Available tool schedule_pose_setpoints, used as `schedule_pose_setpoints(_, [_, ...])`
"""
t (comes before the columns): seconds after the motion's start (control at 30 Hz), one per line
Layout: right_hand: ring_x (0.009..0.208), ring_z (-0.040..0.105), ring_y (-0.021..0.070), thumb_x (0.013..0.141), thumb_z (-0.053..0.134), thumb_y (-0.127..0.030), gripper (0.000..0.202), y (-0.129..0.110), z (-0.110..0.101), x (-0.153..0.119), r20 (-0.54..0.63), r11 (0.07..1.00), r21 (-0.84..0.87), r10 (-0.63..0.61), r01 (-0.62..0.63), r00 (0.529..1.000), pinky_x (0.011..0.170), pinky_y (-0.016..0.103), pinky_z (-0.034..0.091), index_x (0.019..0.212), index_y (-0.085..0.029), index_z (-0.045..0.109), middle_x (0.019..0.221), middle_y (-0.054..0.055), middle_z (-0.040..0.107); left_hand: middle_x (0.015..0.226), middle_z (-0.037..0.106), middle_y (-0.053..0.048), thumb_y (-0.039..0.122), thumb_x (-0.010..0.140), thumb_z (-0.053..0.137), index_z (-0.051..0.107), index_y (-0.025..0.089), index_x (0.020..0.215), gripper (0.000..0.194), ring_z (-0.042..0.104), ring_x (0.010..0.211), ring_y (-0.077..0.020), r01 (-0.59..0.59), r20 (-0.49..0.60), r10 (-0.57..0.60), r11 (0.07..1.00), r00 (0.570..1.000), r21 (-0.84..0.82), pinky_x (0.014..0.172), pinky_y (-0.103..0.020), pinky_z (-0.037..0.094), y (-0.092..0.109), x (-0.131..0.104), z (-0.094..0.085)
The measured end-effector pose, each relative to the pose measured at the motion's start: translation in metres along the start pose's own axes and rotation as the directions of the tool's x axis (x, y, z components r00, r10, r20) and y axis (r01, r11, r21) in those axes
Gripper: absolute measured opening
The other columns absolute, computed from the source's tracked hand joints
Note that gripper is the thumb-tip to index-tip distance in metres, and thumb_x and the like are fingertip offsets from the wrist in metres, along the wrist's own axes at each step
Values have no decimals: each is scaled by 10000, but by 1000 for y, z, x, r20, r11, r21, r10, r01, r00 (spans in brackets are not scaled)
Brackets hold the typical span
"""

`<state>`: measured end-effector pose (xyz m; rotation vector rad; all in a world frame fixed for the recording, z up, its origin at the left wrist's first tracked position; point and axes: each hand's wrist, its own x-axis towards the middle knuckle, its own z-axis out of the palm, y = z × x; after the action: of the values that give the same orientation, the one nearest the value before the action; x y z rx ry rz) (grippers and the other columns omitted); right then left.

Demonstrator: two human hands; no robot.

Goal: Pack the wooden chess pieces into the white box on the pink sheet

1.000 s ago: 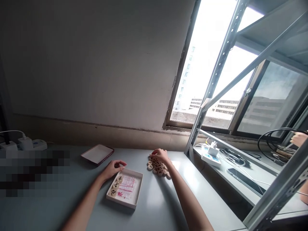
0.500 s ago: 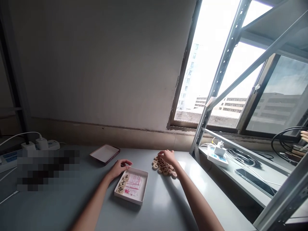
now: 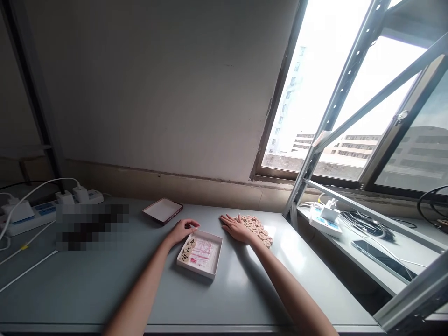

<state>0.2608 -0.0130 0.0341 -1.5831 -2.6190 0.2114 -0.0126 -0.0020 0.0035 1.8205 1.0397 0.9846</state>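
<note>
From my end I saw the right hand point(image 3: 237, 229) flat and palm down, its fingers spread wide, just beside a cluster of wooden game pieces point(image 3: 255, 227) on the grey table point(image 3: 224, 301); I could not tell whether anything lay beneath it. The left hand point(image 3: 184, 229) was at the far left corner of the white box point(image 3: 199, 271), thumb and fingers loosely curved, though I could not tell if they gripped it. Inside, three pieces point(image 3: 188, 249) sat in a row along the left wall.
</note>
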Motion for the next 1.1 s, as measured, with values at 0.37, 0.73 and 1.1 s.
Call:
schedule_pose_setpoints(0.37, [925, 573, 181, 893, 500, -342, 283, -120, -1, 3, -113, 834, -330, -499, 441, 859, 784, 315, 409, 1129, -188, 532, 1116, 92, 603, 799, 685, -87, 313, 654, 576, 677, 122, 766, 243, 615, 810, -221, 32, -27, -32, 999, 999, 5, 762, -306, 462, -11, 5, 1])
schedule_pose_setpoints(0.73, [952, 514, 177, 861, 536, -341, 178, -45, -21, 2, -337, 999, -29, -23, 14, 941, 781, 295, 343, 982, -215, 569, 1035, 49, 572, 749, 668, -76, 449, 640, 640, 683, 122, 746, 347, 584, 734, -207, 34, -2, -34, 999, 999, 11, 678, -289, 430, -7, 3, 1])
schedule_pose_setpoints(1.1, [979, 476, 236, 836, 500, -216, 162, -7, -20, 3, -255, 976, -115, 151, -185, 955, 806, 352, 330, 928, -196, 632, 1006, 94, 582, 757, 648, -71, 473, 676, 597, 663, 122, 753, 365, 569, 726, -196, 44, -12, -43, 995, 999, 85, 667, -281, 411, -5, 0, 2])
